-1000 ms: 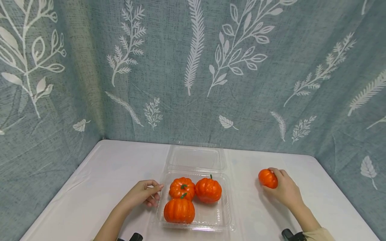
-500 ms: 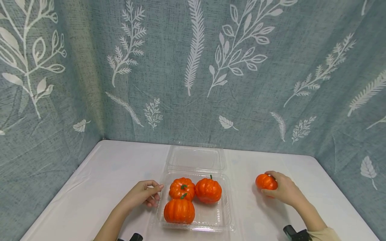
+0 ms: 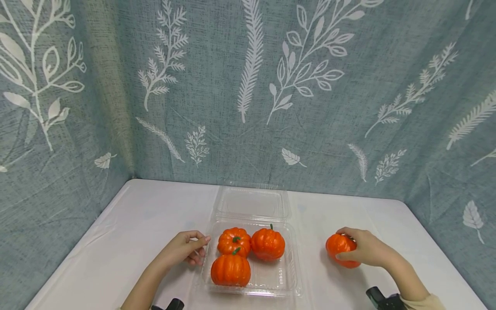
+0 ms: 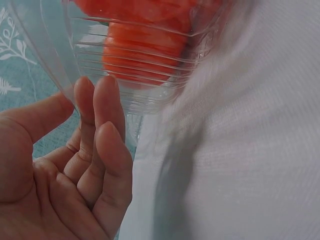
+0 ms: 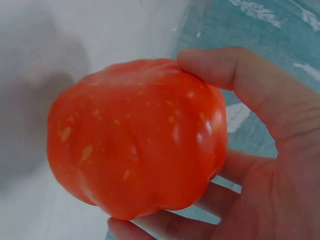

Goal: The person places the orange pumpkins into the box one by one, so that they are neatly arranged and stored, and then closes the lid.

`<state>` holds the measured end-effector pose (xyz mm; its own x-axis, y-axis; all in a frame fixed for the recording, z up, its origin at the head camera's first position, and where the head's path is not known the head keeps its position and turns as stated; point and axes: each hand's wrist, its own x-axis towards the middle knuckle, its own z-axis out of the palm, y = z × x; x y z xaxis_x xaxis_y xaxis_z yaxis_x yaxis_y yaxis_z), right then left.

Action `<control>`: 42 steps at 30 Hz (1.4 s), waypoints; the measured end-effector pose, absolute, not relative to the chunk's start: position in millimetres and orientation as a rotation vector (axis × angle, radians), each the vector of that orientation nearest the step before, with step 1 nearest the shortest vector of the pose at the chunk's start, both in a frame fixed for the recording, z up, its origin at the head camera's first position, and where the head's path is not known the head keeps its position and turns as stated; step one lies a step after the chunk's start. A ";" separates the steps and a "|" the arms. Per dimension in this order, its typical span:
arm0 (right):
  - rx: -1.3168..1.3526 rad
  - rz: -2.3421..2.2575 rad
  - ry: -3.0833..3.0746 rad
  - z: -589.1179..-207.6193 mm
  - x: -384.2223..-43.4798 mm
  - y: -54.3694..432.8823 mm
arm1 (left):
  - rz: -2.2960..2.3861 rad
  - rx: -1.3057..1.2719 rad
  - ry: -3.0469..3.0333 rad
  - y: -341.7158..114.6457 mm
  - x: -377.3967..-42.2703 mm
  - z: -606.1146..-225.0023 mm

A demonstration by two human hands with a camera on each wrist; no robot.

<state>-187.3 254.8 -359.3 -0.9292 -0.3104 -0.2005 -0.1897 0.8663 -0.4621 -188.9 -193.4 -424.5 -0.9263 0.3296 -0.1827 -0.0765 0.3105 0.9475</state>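
My right hand [image 3: 366,248] grips an orange pumpkin [image 3: 341,249], thumb on one side and fingers round the other. In the right wrist view, the pumpkin [image 5: 135,140] shows a ribbed, glossy skin with yellow flecks; no stem shows there. A shadow lies on the cloth beside it. My left hand [image 3: 184,249] pinches the left rim of a clear plastic clamshell container [image 3: 271,287] between thumb and forefinger, as the left wrist view shows. Three more pumpkins sit inside: one at the back left [image 3: 234,240], one at the right [image 3: 268,244], one at the front left [image 3: 230,270].
The container's lid [image 3: 252,204] lies folded back behind its base. A white cloth [image 3: 155,206] covers the table. A blue-green curtain [image 3: 217,86] with white leaf prints hangs behind the table and along its sides.
My right hand has moved slightly left and towards me, turning the pumpkin it holds. My left hand and the container have stayed in place.
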 end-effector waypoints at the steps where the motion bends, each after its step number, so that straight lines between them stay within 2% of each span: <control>1: -0.387 -0.647 2.763 -358.1 -186.8 254.6 | 1.649 0.226 2.240 -193.3 -188.9 -424.6; 17: -0.300 -0.649 2.695 -350.5 -180.0 249.8 | 1.636 0.210 2.250 -192.2 -187.8 -422.1; 32: -0.495 -0.693 2.664 -356.4 -177.2 237.3 | 1.643 0.218 2.248 -192.5 -187.8 -422.0; 42: -0.479 -0.699 2.634 -355.9 -174.7 224.0 | 1.648 0.202 2.240 -192.4 -187.0 -422.2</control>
